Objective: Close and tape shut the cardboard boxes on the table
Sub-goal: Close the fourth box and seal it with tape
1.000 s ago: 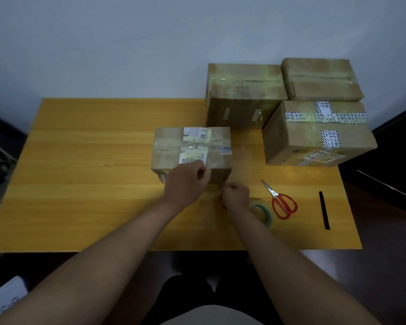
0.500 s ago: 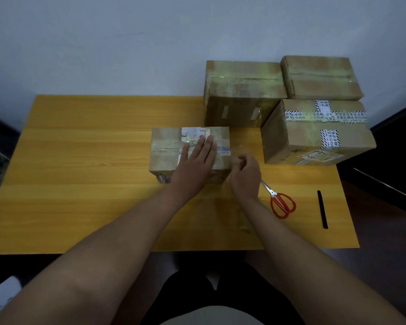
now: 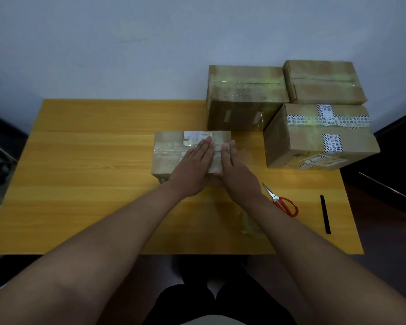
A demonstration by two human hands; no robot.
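Table [image 3: 80,184]: yellow wood; left half bare of boxes.
Small box [image 3: 171,156]: mid-table, flaps down, long axis running left-right; worn labels on its top.
Left hand [image 3: 192,167]: flat on the box top, fingers straight and together pointing far; holds nothing, presses down.
Right hand [image 3: 234,170]: flat along the box's right end, fingers straight, nothing held; touching the box.
Key relation: the box lies directly under and far of both hands; a strip seems to cross its short way, near to far, and both palms sit on that line. Neither hand is nearer.
Tape roll [image 3: 249,225]: clear, faint, near the table's near edge, partly behind the right forearm.
Scissors [image 3: 283,201]: red handles, just right of the right wrist.
Black strip [image 3: 325,214]: near right edge.
Three boxes [image 3: 314,137]: far right, taped shut.
Change: half a second back the right hand was curled at the box's right near corner; it is now spread flat. A second back the left gripped the near edge.
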